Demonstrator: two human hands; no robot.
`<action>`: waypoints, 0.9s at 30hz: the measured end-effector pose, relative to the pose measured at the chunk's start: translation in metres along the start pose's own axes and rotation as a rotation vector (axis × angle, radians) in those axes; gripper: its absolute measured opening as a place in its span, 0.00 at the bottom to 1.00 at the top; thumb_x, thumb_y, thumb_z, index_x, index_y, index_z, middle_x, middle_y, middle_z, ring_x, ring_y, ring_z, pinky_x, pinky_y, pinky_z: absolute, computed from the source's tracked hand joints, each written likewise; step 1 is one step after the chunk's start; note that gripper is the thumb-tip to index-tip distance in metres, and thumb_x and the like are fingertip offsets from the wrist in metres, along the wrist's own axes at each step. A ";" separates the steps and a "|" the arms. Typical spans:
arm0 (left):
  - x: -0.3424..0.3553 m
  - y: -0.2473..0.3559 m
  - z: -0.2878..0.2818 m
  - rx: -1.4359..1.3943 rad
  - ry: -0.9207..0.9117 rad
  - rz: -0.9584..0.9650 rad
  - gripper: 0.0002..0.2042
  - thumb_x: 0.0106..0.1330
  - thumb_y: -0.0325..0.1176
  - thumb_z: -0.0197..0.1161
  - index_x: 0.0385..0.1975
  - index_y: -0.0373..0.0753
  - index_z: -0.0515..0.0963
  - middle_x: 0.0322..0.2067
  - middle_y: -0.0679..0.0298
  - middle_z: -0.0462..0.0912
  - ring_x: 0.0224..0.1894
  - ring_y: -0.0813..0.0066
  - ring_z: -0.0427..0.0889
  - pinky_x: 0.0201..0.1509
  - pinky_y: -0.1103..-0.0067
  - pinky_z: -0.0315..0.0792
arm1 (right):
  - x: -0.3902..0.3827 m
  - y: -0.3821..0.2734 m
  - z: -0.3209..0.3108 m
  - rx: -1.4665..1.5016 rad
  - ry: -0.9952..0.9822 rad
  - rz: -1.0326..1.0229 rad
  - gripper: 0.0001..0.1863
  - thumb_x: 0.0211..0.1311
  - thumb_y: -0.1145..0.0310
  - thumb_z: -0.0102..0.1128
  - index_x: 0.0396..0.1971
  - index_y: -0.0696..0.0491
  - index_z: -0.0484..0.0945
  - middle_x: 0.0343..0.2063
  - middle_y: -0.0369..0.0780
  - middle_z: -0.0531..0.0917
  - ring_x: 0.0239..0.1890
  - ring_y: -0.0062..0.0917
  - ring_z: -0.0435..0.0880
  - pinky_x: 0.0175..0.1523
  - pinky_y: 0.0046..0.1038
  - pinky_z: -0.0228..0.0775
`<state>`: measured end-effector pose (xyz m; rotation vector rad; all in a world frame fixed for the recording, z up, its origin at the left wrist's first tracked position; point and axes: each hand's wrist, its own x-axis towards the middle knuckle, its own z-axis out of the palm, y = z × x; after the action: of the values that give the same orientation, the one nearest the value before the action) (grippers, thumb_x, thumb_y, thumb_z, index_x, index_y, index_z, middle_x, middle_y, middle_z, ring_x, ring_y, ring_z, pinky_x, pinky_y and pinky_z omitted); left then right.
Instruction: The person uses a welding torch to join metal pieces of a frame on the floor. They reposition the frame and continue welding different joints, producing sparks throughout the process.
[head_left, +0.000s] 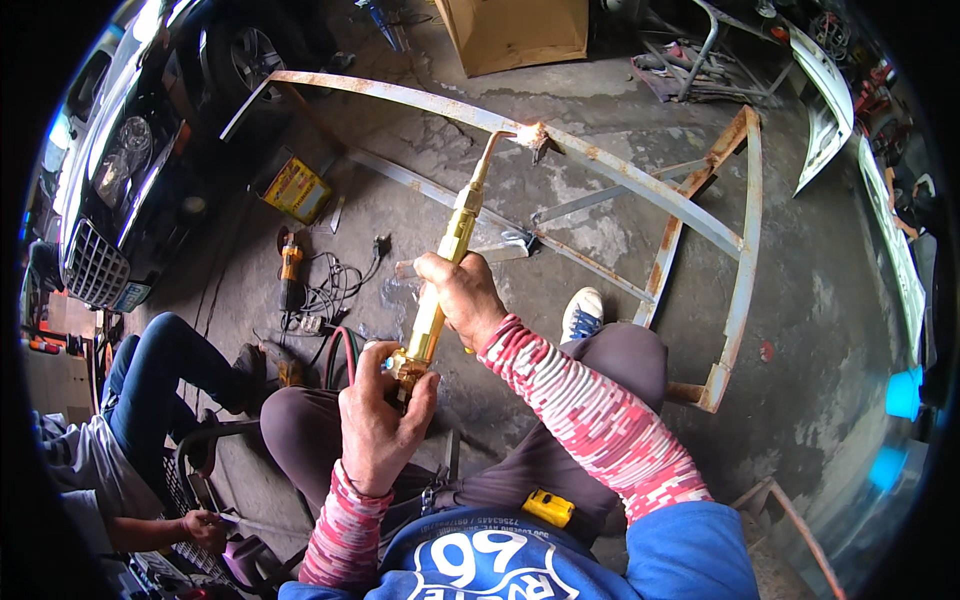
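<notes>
A brass gas torch (pixel 429 318) slants up and away from my lap toward a metal frame. My right hand (pixel 463 292) is wrapped around its barrel. Lower down, my left hand (pixel 383 415) grips the valve end, thumb and fingers about the knobs. The bent nozzle (pixel 490 160) reaches the frame's long upper bar (pixel 440 110), where a bright, rough spot (pixel 533 136) shows at the tip. Whether a flame burns there, I cannot tell. Rust marks the frame's joints and its right side (pixel 749 230). Red hoses (pixel 343 345) run beside my left knee.
An angle grinder (pixel 290 268) with a tangled black cord (pixel 340 285) lies left, near a yellow can (pixel 297 190). A seated person (pixel 165 385) is close on my left, below a car (pixel 120 190). A cardboard box (pixel 515 35) stands at the back; white panels (pixel 822 105) lean right.
</notes>
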<state>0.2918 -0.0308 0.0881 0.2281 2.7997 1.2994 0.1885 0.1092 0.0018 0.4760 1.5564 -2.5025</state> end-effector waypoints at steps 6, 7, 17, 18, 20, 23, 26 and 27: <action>0.000 -0.004 0.000 -0.003 0.004 -0.032 0.19 0.64 0.30 0.72 0.50 0.33 0.71 0.23 0.50 0.85 0.20 0.62 0.86 0.26 0.74 0.75 | 0.002 0.001 0.003 0.018 -0.016 0.010 0.14 0.61 0.58 0.63 0.25 0.54 0.78 0.19 0.36 0.80 0.19 0.19 0.78 0.25 0.24 0.71; 0.001 -0.004 0.000 -0.004 0.018 -0.010 0.19 0.65 0.29 0.71 0.51 0.33 0.72 0.23 0.51 0.86 0.21 0.67 0.85 0.27 0.75 0.74 | 0.001 0.000 0.002 0.017 -0.019 0.018 0.14 0.61 0.58 0.63 0.25 0.53 0.78 0.19 0.36 0.79 0.18 0.19 0.77 0.24 0.23 0.69; 0.001 -0.004 -0.002 -0.001 -0.003 -0.027 0.20 0.65 0.30 0.71 0.52 0.32 0.72 0.24 0.49 0.85 0.22 0.61 0.87 0.28 0.73 0.75 | -0.003 -0.006 0.004 0.015 -0.019 0.024 0.13 0.61 0.58 0.63 0.25 0.52 0.77 0.18 0.35 0.78 0.16 0.18 0.74 0.21 0.22 0.64; 0.001 -0.004 -0.002 0.002 -0.010 -0.041 0.20 0.65 0.30 0.71 0.52 0.32 0.72 0.24 0.49 0.85 0.22 0.61 0.87 0.27 0.73 0.75 | -0.003 -0.006 0.003 0.019 -0.022 0.047 0.13 0.59 0.58 0.63 0.25 0.53 0.76 0.21 0.35 0.77 0.20 0.19 0.74 0.26 0.24 0.66; 0.001 -0.005 -0.001 -0.002 0.003 -0.008 0.20 0.65 0.30 0.71 0.52 0.32 0.72 0.24 0.49 0.85 0.21 0.61 0.86 0.27 0.73 0.75 | -0.004 -0.006 0.001 0.026 -0.029 0.092 0.14 0.57 0.59 0.63 0.27 0.55 0.75 0.25 0.33 0.75 0.27 0.21 0.75 0.37 0.28 0.71; 0.000 -0.006 -0.001 -0.009 -0.003 -0.018 0.19 0.65 0.30 0.71 0.52 0.32 0.72 0.24 0.49 0.85 0.21 0.60 0.86 0.27 0.73 0.75 | -0.004 -0.004 0.003 0.056 -0.015 0.097 0.14 0.57 0.59 0.62 0.27 0.55 0.75 0.25 0.34 0.75 0.27 0.21 0.74 0.38 0.28 0.71; -0.001 -0.006 -0.001 -0.011 -0.031 -0.011 0.19 0.68 0.30 0.68 0.54 0.32 0.72 0.26 0.48 0.84 0.24 0.58 0.86 0.29 0.71 0.76 | -0.002 0.000 0.005 0.035 0.015 0.015 0.14 0.61 0.58 0.62 0.25 0.54 0.78 0.19 0.36 0.79 0.18 0.20 0.78 0.23 0.24 0.70; -0.001 -0.006 -0.001 -0.008 -0.044 -0.021 0.19 0.69 0.30 0.67 0.55 0.32 0.71 0.27 0.48 0.84 0.25 0.57 0.87 0.30 0.71 0.76 | -0.002 0.000 0.004 0.018 -0.001 0.020 0.14 0.61 0.58 0.62 0.25 0.54 0.78 0.19 0.37 0.79 0.18 0.21 0.78 0.24 0.24 0.71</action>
<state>0.2925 -0.0351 0.0843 0.2239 2.7525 1.2853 0.1895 0.1058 0.0038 0.4907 1.5221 -2.5042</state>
